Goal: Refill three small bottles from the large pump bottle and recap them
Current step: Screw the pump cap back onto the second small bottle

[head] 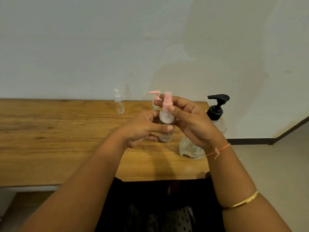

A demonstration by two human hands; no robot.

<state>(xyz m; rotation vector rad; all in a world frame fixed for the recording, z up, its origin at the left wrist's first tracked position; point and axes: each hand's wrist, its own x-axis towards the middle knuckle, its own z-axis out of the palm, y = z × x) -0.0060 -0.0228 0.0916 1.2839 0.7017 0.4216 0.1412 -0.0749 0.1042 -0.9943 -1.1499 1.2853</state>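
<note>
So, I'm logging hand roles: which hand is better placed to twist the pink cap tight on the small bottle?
Right. The right hand pinches the pink cap from above, while the left hand grips the small bottle below it, likely steadying it.

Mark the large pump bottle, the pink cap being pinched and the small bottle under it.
large pump bottle [216, 111]: head view, black collar.
pink cap [166, 101]: head view, its stem.
small bottle [165, 118]: head view, its shoulder.
</note>
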